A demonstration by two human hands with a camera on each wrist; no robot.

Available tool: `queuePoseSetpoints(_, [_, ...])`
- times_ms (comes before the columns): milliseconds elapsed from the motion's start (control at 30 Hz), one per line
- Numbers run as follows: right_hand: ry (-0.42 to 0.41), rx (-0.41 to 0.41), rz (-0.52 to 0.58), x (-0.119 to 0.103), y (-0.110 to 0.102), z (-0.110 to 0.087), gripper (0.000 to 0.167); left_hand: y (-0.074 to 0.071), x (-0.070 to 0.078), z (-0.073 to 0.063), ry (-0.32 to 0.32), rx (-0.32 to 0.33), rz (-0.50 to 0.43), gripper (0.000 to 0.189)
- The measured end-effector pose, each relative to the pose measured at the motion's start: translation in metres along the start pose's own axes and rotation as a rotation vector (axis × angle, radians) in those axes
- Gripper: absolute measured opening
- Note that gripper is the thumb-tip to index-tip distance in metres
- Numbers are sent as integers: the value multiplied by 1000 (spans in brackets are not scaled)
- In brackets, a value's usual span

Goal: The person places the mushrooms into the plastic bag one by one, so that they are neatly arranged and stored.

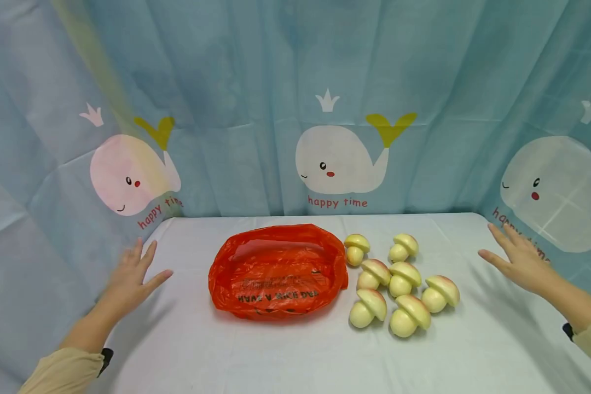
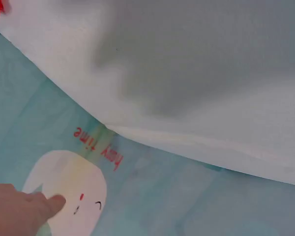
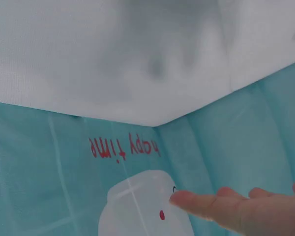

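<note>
My left hand hovers over the table's left side with fingers spread and nothing in it. Over the right side, my right hand is held up the same way, fingers extended and holding nothing. Between them lies a red plastic bag, its mouth spread wide and facing up, with dark printed letters inside. Right of the bag sit several pale yellow mushroom-shaped pieces with pinkish cap edges. One such mushroom stands right at the bag's right rim. In the wrist views, only parts of the left hand and right hand show.
A white cloth covers the table. Behind it and along both sides hangs a blue curtain printed with whales and "happy time". Both hands cast shadows on the tabletop.
</note>
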State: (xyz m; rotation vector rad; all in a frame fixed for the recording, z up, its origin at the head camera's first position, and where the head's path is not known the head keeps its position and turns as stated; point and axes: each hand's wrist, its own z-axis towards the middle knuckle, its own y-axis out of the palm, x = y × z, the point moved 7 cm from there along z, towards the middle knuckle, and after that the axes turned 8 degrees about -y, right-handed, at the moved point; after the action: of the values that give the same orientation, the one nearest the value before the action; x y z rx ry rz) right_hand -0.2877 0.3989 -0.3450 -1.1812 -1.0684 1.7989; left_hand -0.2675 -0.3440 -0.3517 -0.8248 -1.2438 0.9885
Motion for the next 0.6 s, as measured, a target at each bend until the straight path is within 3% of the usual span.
queuePoseSetpoints(200, [-44, -22, 109, -11, 0, -3, 81, 6, 16, -2, 10, -103, -234, 88])
queuePoseSetpoints(400, [-125, -47, 189, -25, 3, -7, 85, 12, 39, -4, 59, -122, -284, 85])
queuePoseSetpoints(600, [-118, -128, 221, -32, 15, -10, 92, 21, 59, -7, 61, -136, -349, 78])
